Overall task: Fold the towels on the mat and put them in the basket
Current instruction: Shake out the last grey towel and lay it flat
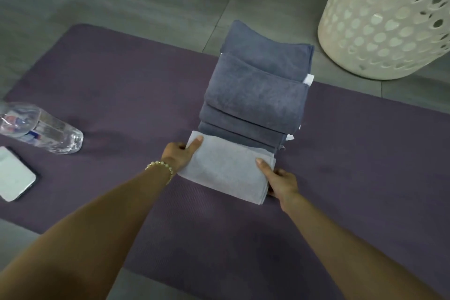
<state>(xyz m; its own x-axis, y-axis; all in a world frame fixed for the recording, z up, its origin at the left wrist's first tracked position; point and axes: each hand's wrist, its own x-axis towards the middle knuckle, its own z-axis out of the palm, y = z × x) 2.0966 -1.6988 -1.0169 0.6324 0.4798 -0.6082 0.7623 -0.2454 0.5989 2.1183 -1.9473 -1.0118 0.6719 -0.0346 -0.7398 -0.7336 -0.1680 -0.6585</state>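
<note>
Head view: left grip (181, 156) and right grip (280, 181) pinch opposite ends of a folded pale towel (226, 169) on the mat (97, 95), at the end of the row of dark towels (255, 95) farthest from the basket (389, 31). Lifted unevenly, its loose layers could spill open before reaching it.

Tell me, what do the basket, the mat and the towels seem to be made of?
The basket looks like hard white plastic, matt, its wall punched with rounded holes. The mat is probably foam or rubber: dull purple with a fine ribbed grain. The dark towels look like soft terry or microfibre, with fuzzy nap and plump folds. The light towel seems similar cloth with flatter pile; fibre unclear.
</note>
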